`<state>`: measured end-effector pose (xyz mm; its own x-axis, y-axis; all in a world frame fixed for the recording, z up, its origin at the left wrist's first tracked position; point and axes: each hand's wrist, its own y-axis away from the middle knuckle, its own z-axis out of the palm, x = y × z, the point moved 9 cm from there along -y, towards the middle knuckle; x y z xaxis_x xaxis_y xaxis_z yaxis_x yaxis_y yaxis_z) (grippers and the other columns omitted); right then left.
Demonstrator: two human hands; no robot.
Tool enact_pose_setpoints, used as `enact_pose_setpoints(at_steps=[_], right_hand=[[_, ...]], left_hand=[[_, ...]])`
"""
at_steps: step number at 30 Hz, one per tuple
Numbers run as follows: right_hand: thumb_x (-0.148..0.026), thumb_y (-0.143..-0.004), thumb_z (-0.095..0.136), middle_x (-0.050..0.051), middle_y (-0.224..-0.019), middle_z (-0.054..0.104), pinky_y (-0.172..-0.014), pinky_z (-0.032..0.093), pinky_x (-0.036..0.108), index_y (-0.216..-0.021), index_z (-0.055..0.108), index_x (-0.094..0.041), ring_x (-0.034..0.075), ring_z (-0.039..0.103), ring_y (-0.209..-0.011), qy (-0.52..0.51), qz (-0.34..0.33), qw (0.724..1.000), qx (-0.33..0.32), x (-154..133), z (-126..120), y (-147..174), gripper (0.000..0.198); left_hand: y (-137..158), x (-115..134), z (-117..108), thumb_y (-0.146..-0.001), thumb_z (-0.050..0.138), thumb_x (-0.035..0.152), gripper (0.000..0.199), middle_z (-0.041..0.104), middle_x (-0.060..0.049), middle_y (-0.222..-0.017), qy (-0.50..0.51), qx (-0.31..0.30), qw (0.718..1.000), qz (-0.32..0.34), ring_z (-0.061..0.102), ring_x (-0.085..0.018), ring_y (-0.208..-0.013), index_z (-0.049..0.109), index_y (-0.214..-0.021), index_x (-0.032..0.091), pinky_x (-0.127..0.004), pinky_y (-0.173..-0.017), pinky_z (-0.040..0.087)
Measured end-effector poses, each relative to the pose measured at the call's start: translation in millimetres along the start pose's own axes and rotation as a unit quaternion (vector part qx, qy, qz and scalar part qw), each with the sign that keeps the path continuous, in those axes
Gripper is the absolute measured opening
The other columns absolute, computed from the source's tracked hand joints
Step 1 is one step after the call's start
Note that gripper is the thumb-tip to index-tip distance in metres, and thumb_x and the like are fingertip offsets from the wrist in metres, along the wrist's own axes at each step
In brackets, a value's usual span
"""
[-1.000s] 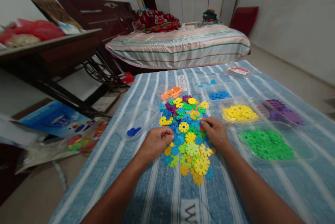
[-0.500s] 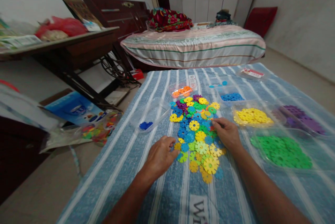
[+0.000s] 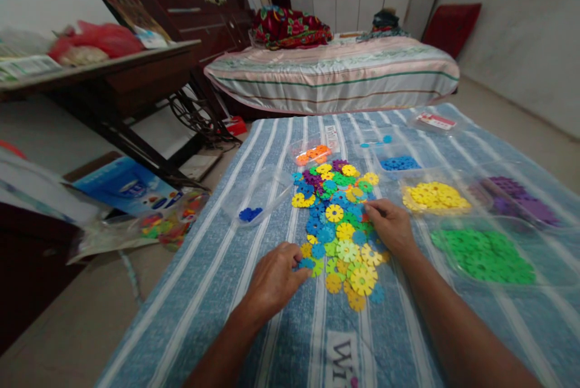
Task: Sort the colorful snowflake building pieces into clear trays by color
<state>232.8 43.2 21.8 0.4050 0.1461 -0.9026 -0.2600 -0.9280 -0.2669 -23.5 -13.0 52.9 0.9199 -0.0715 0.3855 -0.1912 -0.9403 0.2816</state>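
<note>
A pile of flower-shaped, notched plastic discs [image 3: 334,213] in yellow, blue, green, purple and orange lies spread on the striped cloth. At its lower left edge, my left hand [image 3: 278,272] has its thumb and index finger closed around a blue notched disc [image 3: 306,263]. My right hand [image 3: 390,226] rests against the pile's right side, fingertips pinched together beside a red piece [image 3: 365,217]. What those fingertips hold, if anything, is too small to make out. To the left stands a clear box [image 3: 277,202] with a few dark blue discs [image 3: 250,214].
Clear boxes hold orange discs [image 3: 313,155], blue discs [image 3: 399,163], yellow discs [image 3: 435,196], purple discs [image 3: 521,199] and green discs [image 3: 489,257]. A lidded clear box [image 3: 435,121] lies at the far right. Beyond the striped cloth [image 3: 203,291] stands a bed [image 3: 335,77].
My left hand has shifted slightly down relative to the pile, and its thumb and index finger now surround the blue disc. My right hand has hardly moved. The view has tilted a little.
</note>
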Motion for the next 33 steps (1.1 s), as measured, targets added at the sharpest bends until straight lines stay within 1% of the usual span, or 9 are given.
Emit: enact_pose_setpoints(at_steps=[6, 11, 14, 16, 19, 21, 23, 29, 33], right_hand=[[-0.038, -0.079, 0.056, 0.003, -0.077, 0.069, -0.072, 0.046, 0.032, -0.078, 0.072, -0.019, 0.020, 0.062, -0.074, -0.002, 0.001, 1.000, -0.002, 0.0, 0.6, -0.2, 0.025], [-0.039, -0.078, 0.056, 0.003, -0.077, 0.070, -0.072, 0.046, 0.033, -0.079, 0.072, -0.019, 0.020, 0.062, -0.073, 0.006, 0.003, 1.000, 0.004, -1.3, -0.5, -0.2, 0.026], [-0.039, -0.078, 0.056, 0.004, -0.078, 0.070, -0.072, 0.046, 0.033, -0.078, 0.072, -0.019, 0.020, 0.062, -0.073, 0.008, -0.003, 1.000, 0.002, -2.4, -0.2, 0.0, 0.026], [-0.039, -0.079, 0.055, 0.004, -0.078, 0.069, -0.073, 0.046, 0.033, -0.079, 0.072, -0.019, 0.020, 0.062, -0.074, 0.007, -0.006, 1.000, -0.001, -2.5, 0.4, 0.0, 0.026], [-0.039, -0.079, 0.055, 0.003, -0.078, 0.069, -0.072, 0.046, 0.033, -0.079, 0.072, -0.020, 0.021, 0.062, -0.074, 0.009, -0.005, 1.000, -0.001, -1.5, 0.6, -0.1, 0.025], [-0.038, -0.079, 0.055, 0.004, -0.078, 0.070, -0.072, 0.046, 0.033, -0.078, 0.072, -0.020, 0.021, 0.062, -0.075, 0.009, -0.004, 1.000, -0.001, -0.9, 1.0, -0.4, 0.025], [-0.038, -0.079, 0.055, 0.003, -0.079, 0.069, -0.073, 0.046, 0.033, -0.079, 0.072, -0.020, 0.021, 0.062, -0.075, 0.004, -0.003, 1.000, -0.004, -0.5, 1.9, -0.6, 0.025], [-0.036, -0.080, 0.054, 0.002, -0.077, 0.068, -0.072, 0.046, 0.032, -0.077, 0.071, -0.021, 0.020, 0.062, -0.075, -0.003, -0.013, 1.000, 0.000, -4.0, 3.6, -1.6, 0.023], [-0.034, -0.081, 0.053, 0.002, -0.075, 0.068, -0.071, 0.045, 0.031, -0.076, 0.071, -0.021, 0.019, 0.061, -0.074, 0.007, -0.024, 1.000, -0.002, -7.4, 6.0, -2.4, 0.023]], left_hand=[[4.4, -2.3, 0.0, -0.069, 0.057, 0.022, 0.006, 0.055, 0.001, -0.069, 0.113, 0.016, 0.993, -0.006, 0.052, -0.014, -0.066, 0.052, -0.068, 0.019, -0.025, -0.060, 0.036], [4.3, -1.5, 5.2, -0.070, 0.056, 0.025, 0.010, 0.048, 0.004, -0.061, 0.229, 0.011, 0.973, -0.001, 0.047, -0.012, -0.059, 0.050, -0.066, 0.019, -0.023, -0.056, 0.035], [-2.0, 1.8, 6.4, -0.070, 0.057, 0.025, 0.008, 0.048, 0.004, -0.061, 0.266, 0.018, 0.964, 0.002, 0.047, -0.012, -0.059, 0.053, -0.071, 0.018, -0.023, -0.056, 0.036], [-7.8, 6.3, 6.2, -0.071, 0.057, 0.024, 0.010, 0.050, 0.004, -0.063, 0.253, 0.025, 0.967, 0.011, 0.049, -0.012, -0.060, 0.057, -0.079, 0.018, -0.023, -0.058, 0.036], [-15.4, 12.9, 5.3, -0.072, 0.054, 0.020, 0.017, 0.053, 0.004, -0.065, 0.156, 0.039, 0.987, 0.024, 0.051, -0.013, -0.061, 0.061, -0.087, 0.019, -0.025, -0.061, 0.035], [-18.2, 16.0, 4.7, -0.073, 0.053, 0.018, 0.015, 0.053, 0.003, -0.065, 0.080, 0.048, 0.995, 0.029, 0.051, -0.013, -0.063, 0.062, -0.085, 0.019, -0.025, -0.063, 0.033], [-19.2, 18.5, 4.8, -0.073, 0.052, 0.017, 0.011, 0.053, 0.002, -0.066, 0.040, 0.047, 0.998, 0.033, 0.051, -0.013, -0.064, 0.060, -0.080, 0.019, -0.026, -0.063, 0.032], [-16.4, 23.4, -0.9, -0.071, 0.050, 0.016, 0.003, 0.054, 0.001, -0.072, 0.053, 0.051, 0.997, 0.037, 0.051, -0.014, -0.068, 0.052, -0.070, 0.019, -0.025, -0.063, 0.033], [-14.4, 20.9, -2.1, -0.071, 0.051, 0.019, 0.005, 0.051, 0.002, -0.066, 0.120, 0.047, 0.991, 0.027, 0.049, -0.013, -0.064, 0.050, -0.066, 0.019, -0.025, -0.061, 0.033]])
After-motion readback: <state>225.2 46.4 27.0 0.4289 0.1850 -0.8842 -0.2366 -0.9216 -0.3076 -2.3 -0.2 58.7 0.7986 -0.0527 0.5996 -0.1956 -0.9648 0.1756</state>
